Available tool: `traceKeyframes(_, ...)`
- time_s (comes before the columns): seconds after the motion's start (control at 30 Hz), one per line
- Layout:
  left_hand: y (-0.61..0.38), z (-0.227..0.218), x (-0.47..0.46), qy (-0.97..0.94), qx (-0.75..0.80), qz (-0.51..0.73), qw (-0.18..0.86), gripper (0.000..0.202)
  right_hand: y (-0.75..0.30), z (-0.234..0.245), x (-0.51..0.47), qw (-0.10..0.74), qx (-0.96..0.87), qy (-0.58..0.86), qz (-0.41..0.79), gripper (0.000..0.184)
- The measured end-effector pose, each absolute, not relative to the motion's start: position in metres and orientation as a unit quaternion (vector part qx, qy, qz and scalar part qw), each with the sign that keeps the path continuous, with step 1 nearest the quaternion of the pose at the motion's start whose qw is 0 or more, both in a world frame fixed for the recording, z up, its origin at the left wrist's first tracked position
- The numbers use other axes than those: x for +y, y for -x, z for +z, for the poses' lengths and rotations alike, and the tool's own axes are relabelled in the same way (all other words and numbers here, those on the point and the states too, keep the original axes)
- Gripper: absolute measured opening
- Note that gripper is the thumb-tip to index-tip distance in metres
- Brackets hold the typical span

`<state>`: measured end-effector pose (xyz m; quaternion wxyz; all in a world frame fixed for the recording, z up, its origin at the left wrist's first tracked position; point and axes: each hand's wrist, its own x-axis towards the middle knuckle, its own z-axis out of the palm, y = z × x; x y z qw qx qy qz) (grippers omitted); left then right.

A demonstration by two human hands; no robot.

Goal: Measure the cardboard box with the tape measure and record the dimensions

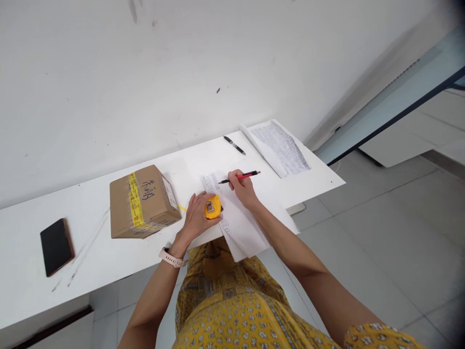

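Observation:
My left hand is closed around a yellow tape measure that rests on the white table. A short yellow strip of tape shows between it and a cardboard box sealed with yellow tape. My right hand grips a red pen, its tip touching a printed white sheet that lies partly over the table's front edge.
A dark phone lies at the table's left. A black pen and a second printed sheet lie at the far right end. A white wall runs behind the table; tiled floor is on the right.

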<state>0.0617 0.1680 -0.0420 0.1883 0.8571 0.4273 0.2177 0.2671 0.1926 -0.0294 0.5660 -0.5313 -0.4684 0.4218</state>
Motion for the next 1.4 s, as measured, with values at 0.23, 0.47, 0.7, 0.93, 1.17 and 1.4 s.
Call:
traceKeyframes(0.23,-0.061,-0.042,0.168,-0.853,0.435,0.209,0.199,0.072,-0.259,-0.042,0.193,0.541,-0.486,0.499,0.472,0.038)
traceKeyframes(0.47,-0.060,-0.038,0.168,-0.860,0.424,0.192,0.208,0.072,-0.260,-0.052,0.192,0.512,-0.529,0.538,0.411,0.027)
traceKeyframes(0.7,-0.060,-0.036,0.167,-0.860,0.426,0.188,0.211,0.071,-0.255,-0.053,0.193,0.504,-0.509,0.580,0.388,0.035)
traceKeyframes(0.93,-0.061,-0.038,0.166,-0.857,0.427,0.192,0.214,0.071,-0.255,-0.059,0.194,0.499,-0.525,0.589,0.358,0.032)
traceKeyframes(1.17,-0.061,-0.039,0.166,-0.857,0.427,0.191,0.214,0.070,-0.254,-0.061,0.194,0.494,-0.533,0.588,0.354,0.031)
traceKeyframes(1.4,-0.061,-0.038,0.166,-0.856,0.429,0.192,0.215,0.069,-0.255,-0.061,0.194,0.497,-0.534,0.578,0.365,0.032)
